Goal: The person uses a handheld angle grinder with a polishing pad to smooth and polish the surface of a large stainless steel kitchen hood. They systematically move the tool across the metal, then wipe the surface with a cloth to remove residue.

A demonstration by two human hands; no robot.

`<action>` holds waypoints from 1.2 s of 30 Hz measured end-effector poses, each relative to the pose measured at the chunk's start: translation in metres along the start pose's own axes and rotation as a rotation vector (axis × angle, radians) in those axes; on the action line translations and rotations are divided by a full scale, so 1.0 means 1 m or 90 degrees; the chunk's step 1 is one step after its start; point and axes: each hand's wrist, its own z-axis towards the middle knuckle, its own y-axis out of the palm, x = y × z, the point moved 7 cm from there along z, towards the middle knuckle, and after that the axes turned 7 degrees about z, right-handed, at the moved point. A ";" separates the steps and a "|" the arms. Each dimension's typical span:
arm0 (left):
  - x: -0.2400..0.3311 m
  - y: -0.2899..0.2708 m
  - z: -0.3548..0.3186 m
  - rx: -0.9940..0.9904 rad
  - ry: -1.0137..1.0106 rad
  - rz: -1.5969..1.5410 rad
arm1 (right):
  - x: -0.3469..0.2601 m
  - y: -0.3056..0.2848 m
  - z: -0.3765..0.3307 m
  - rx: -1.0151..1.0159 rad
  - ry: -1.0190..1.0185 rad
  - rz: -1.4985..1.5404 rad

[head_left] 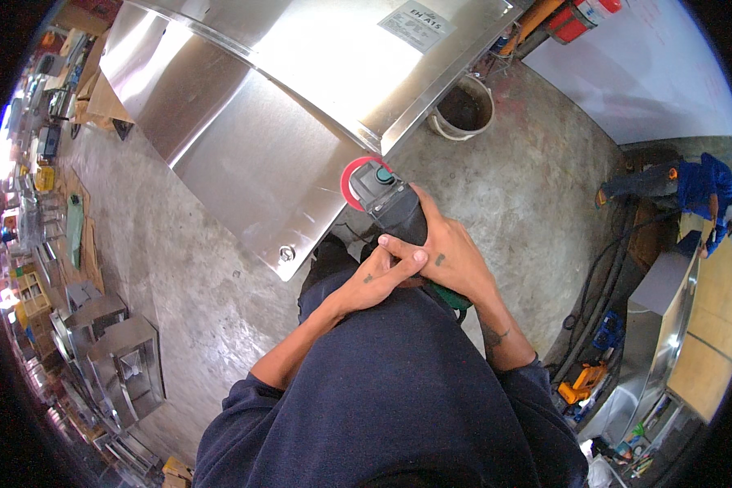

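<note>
- Grinder (pixel 390 203) sits at twelve o'clock from us, red disc against the steel sheet's (pixel 252 138) corner edge.
- Right hand (pixel 451 256) clenches its body; left hand (pixel 378 281) grips beside.
- We judge the disc could snag and kick back.

Grey concrete floor (pixel 179 260), white wall (pixel 651 73), a bucket (pixel 464 107), steel boxes (pixel 122 358) at the left.

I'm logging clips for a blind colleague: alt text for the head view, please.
Both hands, left hand and right hand, grip a dark angle grinder with a red disc guard against the corner of a large shiny stainless-steel sheet panel over a concrete floor; a dirty bucket stands beyond.
</note>
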 end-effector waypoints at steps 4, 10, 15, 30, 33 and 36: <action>-0.001 0.000 -0.002 0.025 0.020 0.027 | -0.004 0.000 -0.005 0.008 -0.010 -0.016; -0.014 -0.004 -0.002 -0.023 -0.003 0.076 | -0.007 0.001 -0.011 0.015 -0.019 -0.029; 0.002 -0.002 -0.007 -0.025 0.003 0.081 | -0.013 0.000 -0.016 0.024 -0.048 -0.031; -0.022 -0.007 -0.013 -0.016 -0.036 0.085 | -0.007 0.013 -0.012 -0.013 -0.013 -0.046; -0.017 -0.003 -0.011 0.028 0.009 0.027 | -0.006 0.012 -0.009 -0.018 0.002 -0.040; -0.005 -0.001 -0.010 0.040 0.021 0.018 | 0.000 0.011 -0.005 0.014 -0.031 -0.035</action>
